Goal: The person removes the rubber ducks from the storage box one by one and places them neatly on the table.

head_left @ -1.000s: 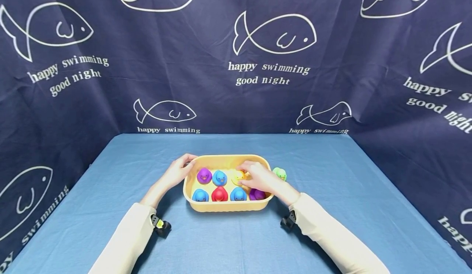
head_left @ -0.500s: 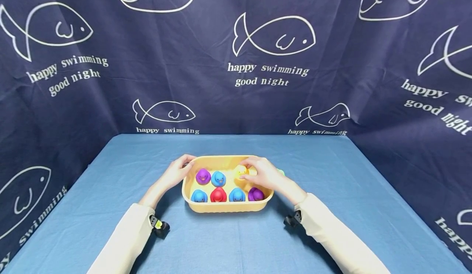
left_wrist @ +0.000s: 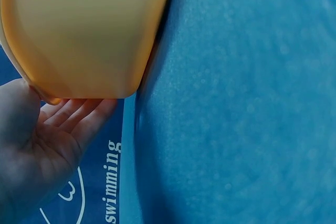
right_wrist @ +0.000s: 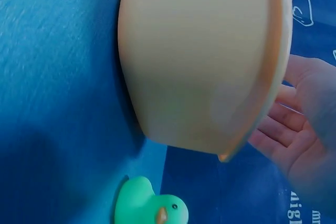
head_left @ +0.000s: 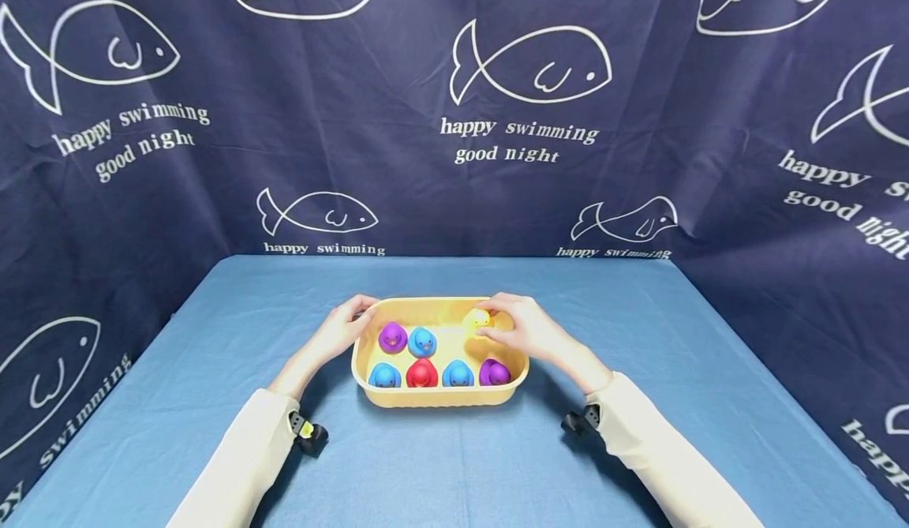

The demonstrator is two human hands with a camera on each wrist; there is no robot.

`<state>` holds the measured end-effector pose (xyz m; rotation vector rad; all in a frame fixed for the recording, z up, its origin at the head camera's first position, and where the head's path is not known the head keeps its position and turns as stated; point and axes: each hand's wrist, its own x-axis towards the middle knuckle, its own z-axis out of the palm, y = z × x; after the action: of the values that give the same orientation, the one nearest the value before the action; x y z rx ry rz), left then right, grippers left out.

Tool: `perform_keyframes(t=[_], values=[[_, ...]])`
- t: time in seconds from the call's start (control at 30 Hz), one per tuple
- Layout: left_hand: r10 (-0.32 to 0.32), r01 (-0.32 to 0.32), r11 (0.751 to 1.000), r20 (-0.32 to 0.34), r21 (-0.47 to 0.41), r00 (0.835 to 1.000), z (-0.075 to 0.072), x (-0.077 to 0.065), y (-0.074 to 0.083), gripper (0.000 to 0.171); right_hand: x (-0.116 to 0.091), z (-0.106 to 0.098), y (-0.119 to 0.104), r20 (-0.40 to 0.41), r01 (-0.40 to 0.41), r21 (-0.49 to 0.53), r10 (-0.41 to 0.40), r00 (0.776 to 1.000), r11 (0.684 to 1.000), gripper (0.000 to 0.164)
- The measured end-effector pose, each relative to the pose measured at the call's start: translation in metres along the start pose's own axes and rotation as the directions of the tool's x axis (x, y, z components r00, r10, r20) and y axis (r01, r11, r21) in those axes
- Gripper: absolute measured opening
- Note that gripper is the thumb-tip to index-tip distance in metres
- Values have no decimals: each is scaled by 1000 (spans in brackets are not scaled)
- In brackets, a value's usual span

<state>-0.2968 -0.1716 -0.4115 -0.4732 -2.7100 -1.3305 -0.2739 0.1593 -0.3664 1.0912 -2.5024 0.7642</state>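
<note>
A pale yellow plastic tub [head_left: 429, 398] stands on the blue cloth. My left hand [head_left: 344, 327] grips its left end, thumb at the rim and fingers along the outside in the left wrist view. Over the tub's right part my right hand [head_left: 529, 327] pinches a yellow rubber duck [head_left: 482, 319] between thumb and fingers. Inside the tub sit several more ducks: a purple duck [head_left: 392, 338] and a blue duck [head_left: 422, 342] behind, and a front row with a red duck [head_left: 422, 373] and a purple duck [head_left: 494, 372] at the right. The front wall hides their lower parts.
A green rubber duck [right_wrist: 147, 203] stands on the cloth outside the tub's right end; my right hand hides it in the head view. The blue cloth [head_left: 440, 465] covers the table. A dark fish-print curtain [head_left: 412, 117] hangs behind and at both sides.
My right hand has raised the yellow duck off the tub's floor and carried it right and back, toward the right rim. The left hand keeps its hold on the tub.
</note>
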Motion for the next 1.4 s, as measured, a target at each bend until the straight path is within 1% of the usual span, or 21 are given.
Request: perform_keyframes(t=[0.37,0.73,0.93,1.13,1.4], values=[[-8,8,1000,5,-1,1000,0,0,0,27,-10,-20,6,-35,32,-16,-33,999,999,38],[-11,11,1000,4,-8,1000,-1,0,-1,28,-19,-30,18,-113,82,-33,-85,990,996,35],[-11,11,1000,10,-28,1000,0,0,-2,28,-26,-35,24,-114,73,-46,-78,990,996,35],[-1,1,1000,5,-16,1000,0,1,-3,28,-33,-40,28,-121,50,-64,-58,991,997,34],[-2,2,1000,9,-21,1000,0,1,-2,28,-39,-43,34,-146,68,-93,-81,986,993,33]])
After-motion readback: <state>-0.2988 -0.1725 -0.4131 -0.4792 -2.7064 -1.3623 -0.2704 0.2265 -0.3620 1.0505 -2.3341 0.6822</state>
